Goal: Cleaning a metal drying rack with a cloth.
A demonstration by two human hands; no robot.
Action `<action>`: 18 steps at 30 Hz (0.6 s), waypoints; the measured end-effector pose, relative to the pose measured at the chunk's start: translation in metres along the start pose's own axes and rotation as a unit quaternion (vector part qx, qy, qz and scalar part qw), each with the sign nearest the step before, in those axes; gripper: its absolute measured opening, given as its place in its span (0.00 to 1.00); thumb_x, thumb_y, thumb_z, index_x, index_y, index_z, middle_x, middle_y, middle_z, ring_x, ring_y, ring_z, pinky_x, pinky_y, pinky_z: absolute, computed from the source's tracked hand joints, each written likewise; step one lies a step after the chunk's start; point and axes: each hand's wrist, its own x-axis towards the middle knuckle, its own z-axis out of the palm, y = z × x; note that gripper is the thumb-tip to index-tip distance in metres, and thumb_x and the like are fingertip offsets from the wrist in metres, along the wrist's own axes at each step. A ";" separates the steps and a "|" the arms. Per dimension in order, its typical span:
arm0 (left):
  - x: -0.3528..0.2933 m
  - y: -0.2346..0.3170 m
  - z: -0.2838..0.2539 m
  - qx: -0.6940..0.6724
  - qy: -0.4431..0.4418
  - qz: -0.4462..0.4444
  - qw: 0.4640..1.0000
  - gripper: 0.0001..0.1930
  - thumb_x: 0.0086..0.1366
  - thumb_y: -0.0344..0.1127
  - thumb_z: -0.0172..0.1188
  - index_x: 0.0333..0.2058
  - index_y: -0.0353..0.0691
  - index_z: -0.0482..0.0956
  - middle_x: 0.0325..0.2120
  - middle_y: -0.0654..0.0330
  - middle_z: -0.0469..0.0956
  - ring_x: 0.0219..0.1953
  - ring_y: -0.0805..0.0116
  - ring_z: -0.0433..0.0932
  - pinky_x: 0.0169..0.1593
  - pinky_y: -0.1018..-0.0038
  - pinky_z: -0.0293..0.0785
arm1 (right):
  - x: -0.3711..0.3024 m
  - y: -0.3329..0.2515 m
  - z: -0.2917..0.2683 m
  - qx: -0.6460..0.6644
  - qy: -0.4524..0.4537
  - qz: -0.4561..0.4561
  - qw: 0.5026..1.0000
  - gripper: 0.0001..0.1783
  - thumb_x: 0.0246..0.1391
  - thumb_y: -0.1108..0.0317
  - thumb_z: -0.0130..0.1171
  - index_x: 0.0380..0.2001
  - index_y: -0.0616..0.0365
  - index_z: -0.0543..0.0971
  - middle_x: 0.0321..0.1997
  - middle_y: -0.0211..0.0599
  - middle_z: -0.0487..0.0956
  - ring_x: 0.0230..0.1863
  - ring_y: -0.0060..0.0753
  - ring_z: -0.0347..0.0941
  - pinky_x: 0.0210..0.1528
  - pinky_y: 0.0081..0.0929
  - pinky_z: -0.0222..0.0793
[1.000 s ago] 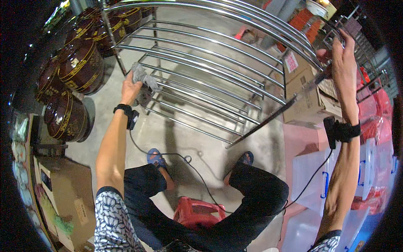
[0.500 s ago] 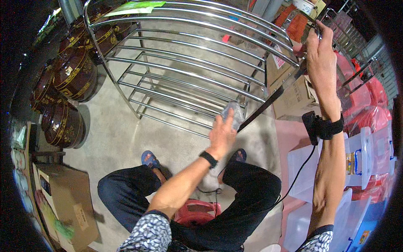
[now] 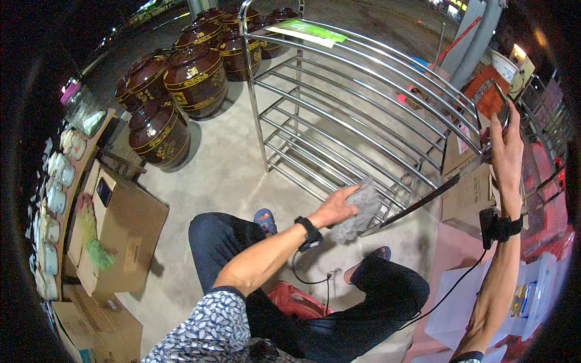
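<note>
A shiny metal rack (image 3: 357, 100) with several tiers of parallel bars stands tilted in front of my knees. My left hand (image 3: 334, 207) is closed on a crumpled grey cloth (image 3: 361, 213), beside the rack's lower bars near its right front post. The cloth hides part of the bars; whether it presses on them I cannot tell. At the rack's upper right corner, my right hand (image 3: 507, 145) grips the metal end frame, fingers bent round it. A green and white sheet (image 3: 307, 32) lies on the top bars.
Several brown glazed jars (image 3: 196, 81) stand at the left. Cardboard boxes (image 3: 130, 236) sit lower left, beside a shelf of white crockery (image 3: 57, 199). A carton (image 3: 469, 196) and clear plastic bins (image 3: 466, 290) are at the right. A red stool (image 3: 296, 299) is under me; a black cable (image 3: 445, 296) trails from my right wrist.
The view has swung left, so the rack and jars sit farther right in it. My left hand has shifted closer to me with the cloth, which shows more fully. My right hand keeps its grip.
</note>
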 end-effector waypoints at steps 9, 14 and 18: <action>-0.065 -0.013 -0.103 -0.124 0.181 -0.253 0.942 0.39 0.53 0.26 0.62 0.65 0.30 0.61 0.48 0.50 0.79 0.45 0.64 0.80 0.48 0.73 0.77 | 0.001 0.027 -0.009 0.058 -0.020 0.046 0.997 0.26 0.69 0.58 0.48 0.67 0.51 0.64 0.28 0.34 0.78 0.28 0.21 0.74 0.33 0.22 0.70; -0.087 0.019 -0.152 -0.235 0.297 -0.159 0.912 0.37 0.58 0.28 0.61 0.66 0.31 0.60 0.51 0.51 0.76 0.49 0.65 0.77 0.50 0.71 0.76 | 0.008 0.054 -0.016 0.052 -0.011 0.051 0.997 0.27 0.69 0.58 0.48 0.68 0.50 0.63 0.28 0.35 0.80 0.28 0.22 0.75 0.32 0.23 0.70; -0.080 0.078 -0.208 0.043 0.454 0.017 0.890 0.35 0.62 0.35 0.63 0.65 0.32 0.62 0.57 0.50 0.73 0.58 0.61 0.71 0.63 0.68 0.64 | 0.000 0.040 -0.028 0.034 -0.028 0.103 0.994 0.27 0.68 0.59 0.50 0.67 0.50 0.64 0.32 0.42 0.83 0.27 0.31 0.80 0.31 0.31 0.74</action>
